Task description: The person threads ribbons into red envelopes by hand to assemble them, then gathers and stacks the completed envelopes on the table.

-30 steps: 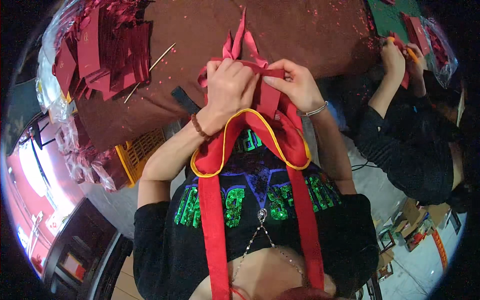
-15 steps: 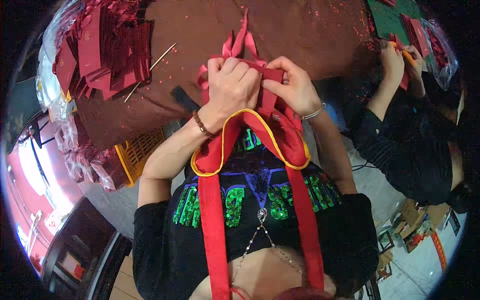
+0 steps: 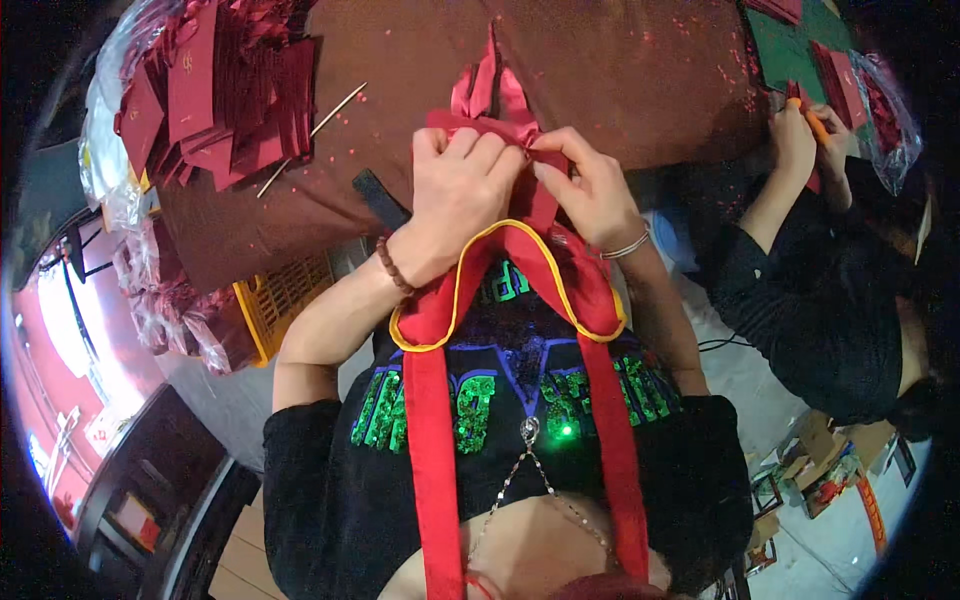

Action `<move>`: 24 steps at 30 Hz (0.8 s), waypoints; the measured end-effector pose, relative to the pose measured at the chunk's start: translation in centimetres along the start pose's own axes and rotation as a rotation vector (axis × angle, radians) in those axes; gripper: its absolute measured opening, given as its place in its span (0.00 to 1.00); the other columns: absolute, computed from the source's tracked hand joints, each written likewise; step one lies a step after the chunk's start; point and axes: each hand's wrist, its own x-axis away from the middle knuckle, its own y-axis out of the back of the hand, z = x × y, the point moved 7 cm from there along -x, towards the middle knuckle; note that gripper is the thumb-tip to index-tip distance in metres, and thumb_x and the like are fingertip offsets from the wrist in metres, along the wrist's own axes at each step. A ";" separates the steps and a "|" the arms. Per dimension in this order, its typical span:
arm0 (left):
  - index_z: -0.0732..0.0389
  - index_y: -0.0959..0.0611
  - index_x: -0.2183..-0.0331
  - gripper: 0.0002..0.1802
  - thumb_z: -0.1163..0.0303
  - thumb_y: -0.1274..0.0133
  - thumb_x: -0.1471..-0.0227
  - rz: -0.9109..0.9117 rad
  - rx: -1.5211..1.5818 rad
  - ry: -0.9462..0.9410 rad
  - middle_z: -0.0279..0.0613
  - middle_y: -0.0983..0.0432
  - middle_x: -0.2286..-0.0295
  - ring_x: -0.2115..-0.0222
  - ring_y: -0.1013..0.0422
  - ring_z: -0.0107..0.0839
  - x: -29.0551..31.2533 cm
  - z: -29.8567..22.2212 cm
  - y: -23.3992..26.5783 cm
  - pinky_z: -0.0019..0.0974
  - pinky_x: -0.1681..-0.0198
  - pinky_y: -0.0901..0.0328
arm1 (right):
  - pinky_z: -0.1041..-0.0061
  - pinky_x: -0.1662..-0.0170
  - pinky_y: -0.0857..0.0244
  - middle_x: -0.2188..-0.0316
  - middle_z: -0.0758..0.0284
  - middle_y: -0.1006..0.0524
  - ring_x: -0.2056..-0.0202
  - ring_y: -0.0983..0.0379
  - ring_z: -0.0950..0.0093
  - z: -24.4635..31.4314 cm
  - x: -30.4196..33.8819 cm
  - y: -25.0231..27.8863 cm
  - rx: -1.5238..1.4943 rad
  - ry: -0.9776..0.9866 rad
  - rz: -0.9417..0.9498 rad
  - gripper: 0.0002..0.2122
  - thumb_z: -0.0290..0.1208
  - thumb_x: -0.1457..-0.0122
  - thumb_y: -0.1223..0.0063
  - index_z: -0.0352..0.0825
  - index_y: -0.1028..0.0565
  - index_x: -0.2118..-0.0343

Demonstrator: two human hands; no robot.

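Over the near edge of the table, both hands are closed on a folded red card with a red ribbon. My left hand, knuckles up, curls over its left part, hiding most of what lies beneath the fingers. From the right, thumb and bent index finger of my right hand pinch at the card and ribbon close beside the left fingertips. Pink-red ribbon loops and a pointed tail stick out beyond the hands. Whether the right fingertips hold ribbon, card or both is too small to tell.
Stacks of red cards lie at the left on the brown-covered table, beside a thin stick. A yellow crate stands below. To the right, a co-worker's hands hold an orange-handled tool. My red apron has yellow trim.
My right fingers have shifted inward, closer to the left fingertips, and cover the card's upper right corner. The left hand keeps its grip. The whole view has moved slightly.
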 end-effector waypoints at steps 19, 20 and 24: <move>0.56 0.18 0.73 0.11 0.60 0.49 0.56 0.549 0.558 0.299 0.41 0.24 0.76 0.70 0.28 0.38 -2.5 5.1 -1.3 0.39 0.68 0.36 | 0.74 0.72 0.37 0.73 0.59 0.27 0.76 0.28 0.66 2.0 0.8 -0.7 0.215 0.140 -0.075 0.08 0.27 0.47 0.52 0.33 0.31 0.65; 0.56 0.18 0.73 0.11 0.60 0.49 0.56 0.549 0.559 0.299 0.41 0.24 0.76 0.70 0.28 0.38 -2.9 5.4 -1.2 0.39 0.68 0.36 | 0.73 0.74 0.37 0.73 0.58 0.27 0.77 0.28 0.66 1.8 0.8 -0.7 0.228 0.086 -0.074 0.09 0.28 0.47 0.51 0.33 0.32 0.64; 0.66 0.21 0.75 0.11 0.67 0.49 0.54 0.719 0.710 0.243 0.37 0.28 0.82 0.80 0.34 0.20 -3.4 5.2 -2.1 0.30 0.75 0.39 | 0.73 0.74 0.37 0.74 0.58 0.27 0.78 0.28 0.66 2.0 0.8 -0.7 0.163 0.119 -0.093 0.10 0.28 0.48 0.49 0.33 0.33 0.64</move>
